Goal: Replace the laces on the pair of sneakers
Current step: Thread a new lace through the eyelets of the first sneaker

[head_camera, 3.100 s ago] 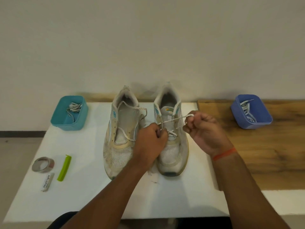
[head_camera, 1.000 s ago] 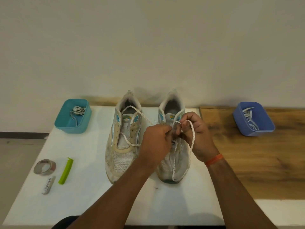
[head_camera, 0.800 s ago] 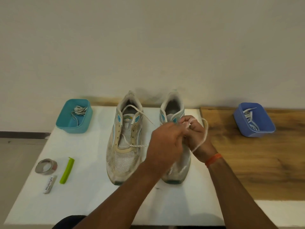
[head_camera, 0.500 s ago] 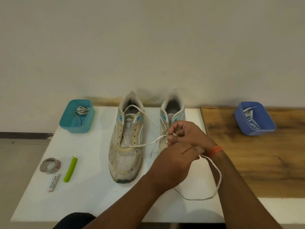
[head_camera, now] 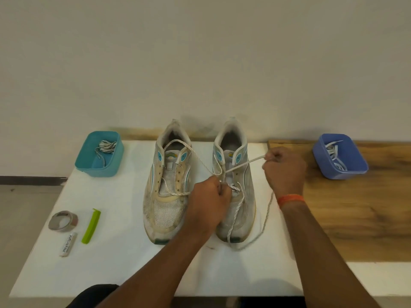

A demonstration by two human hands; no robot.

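A white board is taken as the landmark. At its middle, two off-white sneakers with beige panels, grey mesh and teal accents are seen: the left sneaker and the right sneaker. A white lace flecked with dark specks is draped over the right one. At the board's far left corner a teal bin is placed; beyond its right edge, on brown wood grain, a blue bin. Near its left edge a silver-grey tape roll, a lime-green clip and a white stick with dark lettering are found. An orange band is worn at one wrist.
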